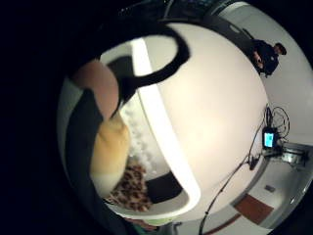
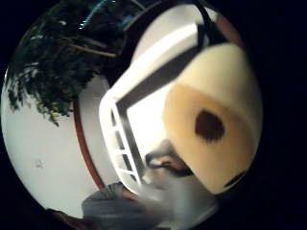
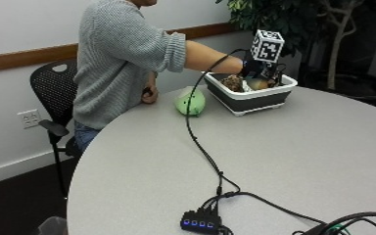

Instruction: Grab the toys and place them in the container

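Reaching across a round grey surface [image 3: 253, 161] from a black mesh chair [image 3: 52, 90], a person in a grey sweater [image 3: 119, 58] extends the gloved right hand [image 3: 252, 68] over a white and dark grey container [image 3: 250, 98] near the far edge. To the left of the fingers, a green plush toy [image 3: 191, 103] lies on the surface just beside the container's wall. The bare left hand [image 3: 149, 93] rests at the surface's edge, further left.

Inside the container, below the fingers, the outside view shows a brown spotted toy [image 3: 232, 83] and a tan one [image 3: 258, 84]. The thumb-side palm view is filled by a cream and tan plush toy [image 2: 216, 120] with a dark brown patch, close against the palm and above the container's slotted white wall [image 2: 122, 143]. The little-finger-side view shows the same tan plush [image 1: 110, 152] beside a leopard-print toy [image 1: 129, 188] and a dark item [image 1: 164, 188] on the container floor, with the white rim [image 1: 164, 127] curving past.

Whether the fingers are pinching the cream toy or merely resting near it cannot be told from these views; the glove hides them in the outside view.

To the right of the fingers stands a leafy potted plant [image 3: 286, 19]. A black USB hub [image 3: 199, 223] with blue lights sits on the near surface.
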The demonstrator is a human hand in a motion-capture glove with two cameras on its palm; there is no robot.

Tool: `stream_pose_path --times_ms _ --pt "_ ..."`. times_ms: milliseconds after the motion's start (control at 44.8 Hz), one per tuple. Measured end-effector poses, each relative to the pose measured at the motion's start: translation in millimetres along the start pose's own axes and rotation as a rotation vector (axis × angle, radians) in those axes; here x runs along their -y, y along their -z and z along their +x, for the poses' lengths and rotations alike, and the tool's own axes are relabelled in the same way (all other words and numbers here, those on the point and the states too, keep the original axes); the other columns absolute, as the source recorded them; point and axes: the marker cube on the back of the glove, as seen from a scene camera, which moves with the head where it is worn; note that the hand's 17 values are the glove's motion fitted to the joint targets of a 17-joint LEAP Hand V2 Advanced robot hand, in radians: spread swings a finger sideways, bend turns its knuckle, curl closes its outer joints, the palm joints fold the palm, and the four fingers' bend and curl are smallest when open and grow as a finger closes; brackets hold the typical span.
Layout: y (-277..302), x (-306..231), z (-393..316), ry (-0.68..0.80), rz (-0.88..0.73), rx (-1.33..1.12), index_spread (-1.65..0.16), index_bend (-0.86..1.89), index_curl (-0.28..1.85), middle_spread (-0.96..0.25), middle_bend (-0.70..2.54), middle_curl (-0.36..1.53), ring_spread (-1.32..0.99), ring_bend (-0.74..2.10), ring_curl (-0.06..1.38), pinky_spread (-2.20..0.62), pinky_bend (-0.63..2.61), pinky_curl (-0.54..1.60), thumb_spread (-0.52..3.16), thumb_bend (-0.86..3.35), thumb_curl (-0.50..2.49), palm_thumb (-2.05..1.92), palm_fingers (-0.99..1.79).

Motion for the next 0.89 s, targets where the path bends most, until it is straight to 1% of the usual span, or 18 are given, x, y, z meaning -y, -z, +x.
stream_pose_path --times_ms 22,45,89,134,156,178,312,424,491,557,713,803,892 --pt "-3.8 -1.8 1.6 0.007 -0.028 -0.002 -0.41 0.52 1.03 -0.47 0.62 0.92 -0.67 0.95 0.82 -0.34 1.24 0.54 0.71 0.10 1.11 0.53 0.19" --pt "-6.4 -3.4 2.1 0.012 -0.046 0.004 -0.40 0.42 0.98 -0.44 0.59 0.89 -0.63 0.86 0.80 -0.31 1.22 0.53 0.82 0.01 1.05 0.36 0.00" --pt "-8.8 -5.5 -0.2 0.013 -0.062 0.023 -0.39 0.32 0.93 -0.40 0.49 0.85 -0.57 0.77 0.79 -0.29 1.27 0.56 0.91 -0.05 0.98 0.25 -0.21" --pt "-8.4 -7.2 -4.5 0.015 -0.064 0.040 -0.39 0.21 0.86 -0.34 0.31 0.78 -0.50 0.62 0.74 -0.23 1.25 0.52 0.97 -0.09 0.91 0.14 -0.47" --pt "-7.4 -8.4 -6.9 0.019 -0.063 0.045 -0.39 0.16 0.83 -0.33 0.27 0.76 -0.47 0.58 0.73 -0.21 1.23 0.51 1.00 -0.09 0.88 0.11 -0.45" --pt "-5.9 -9.7 -9.4 0.024 -0.060 0.049 -0.39 0.15 0.81 -0.30 0.22 0.73 -0.43 0.50 0.70 -0.18 1.20 0.50 1.02 -0.09 0.85 0.08 -0.50" --pt "9.8 -24.0 -11.7 0.050 -0.027 0.070 -0.38 0.07 0.66 -0.23 0.09 0.61 -0.29 0.27 0.61 -0.07 1.10 0.46 1.12 -0.05 0.72 -0.01 -0.41" --pt "24.7 -53.9 -5.4 0.082 -0.022 0.091 -0.37 0.08 0.59 -0.19 0.07 0.53 -0.23 0.21 0.57 -0.03 1.04 0.43 1.17 -0.04 0.65 -0.02 -0.34" --pt "31.9 -87.4 -0.1 0.127 -0.011 0.108 -0.36 0.09 0.55 -0.18 0.07 0.49 -0.20 0.18 0.55 -0.01 1.01 0.41 1.19 -0.03 0.61 -0.03 -0.31" --pt "33.6 -133.6 7.7 0.178 -0.008 0.108 -0.36 0.11 0.52 -0.17 0.08 0.45 -0.18 0.17 0.53 0.00 0.98 0.40 1.21 -0.04 0.57 -0.03 -0.28" --pt "17.7 -242.5 29.0 0.238 -0.051 0.076 -0.36 0.11 0.46 -0.16 0.10 0.39 -0.14 0.18 0.51 0.02 0.96 0.38 1.24 -0.04 0.50 -0.03 -0.22" --pt "-4.6 -276.8 31.0 0.220 -0.063 0.029 -0.36 0.13 0.43 -0.16 0.11 0.36 -0.13 0.17 0.50 0.02 0.94 0.37 1.24 -0.04 0.46 -0.04 -0.19" --pt "-29.7 -288.4 33.0 0.214 -0.078 0.003 -0.36 0.14 0.41 -0.15 0.12 0.34 -0.12 0.17 0.49 0.03 0.94 0.37 1.25 -0.04 0.44 -0.04 -0.18"
